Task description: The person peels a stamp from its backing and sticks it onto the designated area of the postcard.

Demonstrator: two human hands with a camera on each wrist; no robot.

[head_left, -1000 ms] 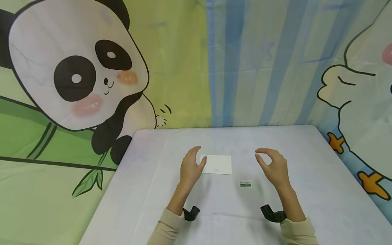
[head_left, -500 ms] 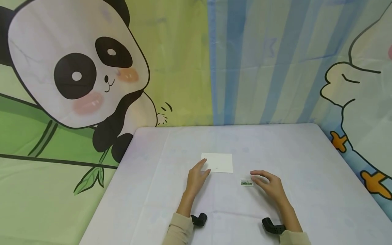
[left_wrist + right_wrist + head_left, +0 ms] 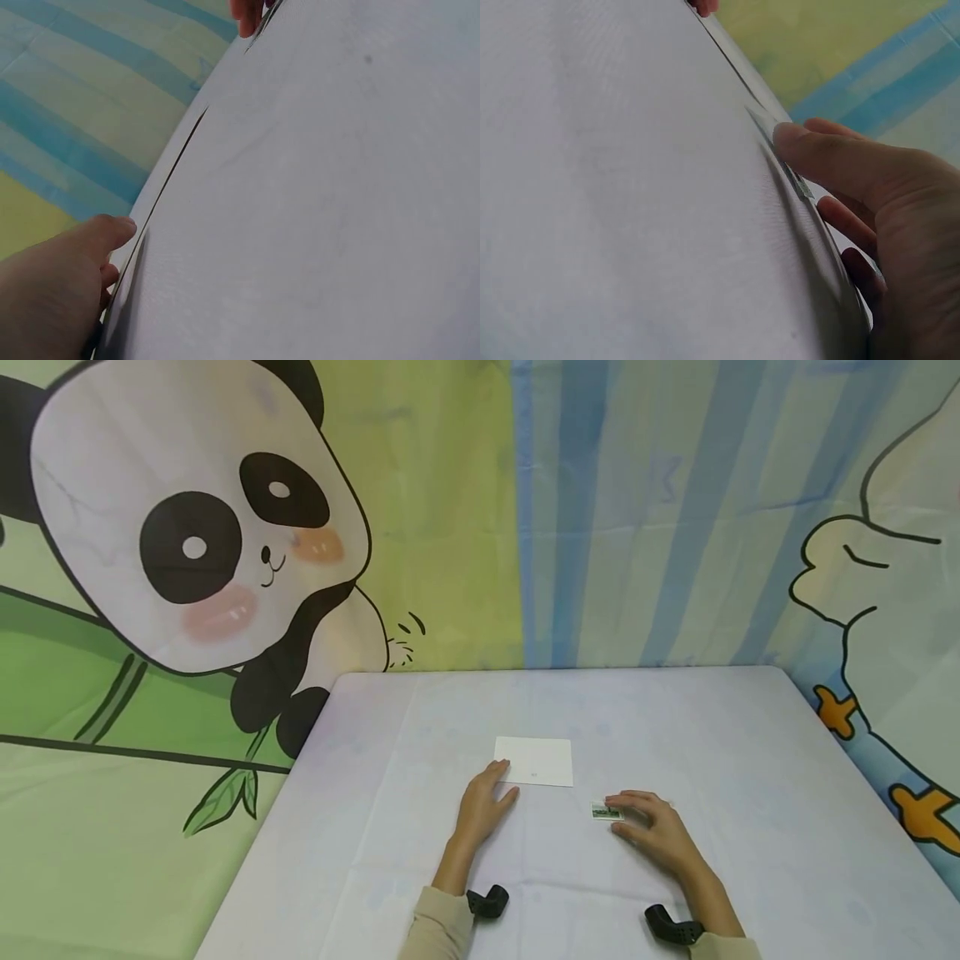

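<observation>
A white card [image 3: 542, 762], with a small faint mark near its lower edge, lies flat on the white-covered table. At its lower left corner is my left hand [image 3: 478, 810], fingers extended and fingertips at the card's edge; the thumb stands apart. To the right of the card and nearer me lies a small stamp [image 3: 602, 812] with a green picture and white border. My right hand [image 3: 660, 835] is over its right end, index finger reaching across it and thumb apart below. In the right wrist view the thumb is beside the stamp [image 3: 804, 187]; whether fingertips touch it, I cannot tell.
The table [image 3: 420, 718] is draped in a pale cloth with slight creases. Behind it hangs a printed backdrop [image 3: 450, 527] with a panda and blue stripes. A black wrist camera [image 3: 488, 902] sits at the left cuff, another camera [image 3: 671, 927] at the right.
Both hands have come down toward the table. The left has reached the card's lower left corner; the right has moved left and nearer me, over the stamp. Card and stamp stay in place.
</observation>
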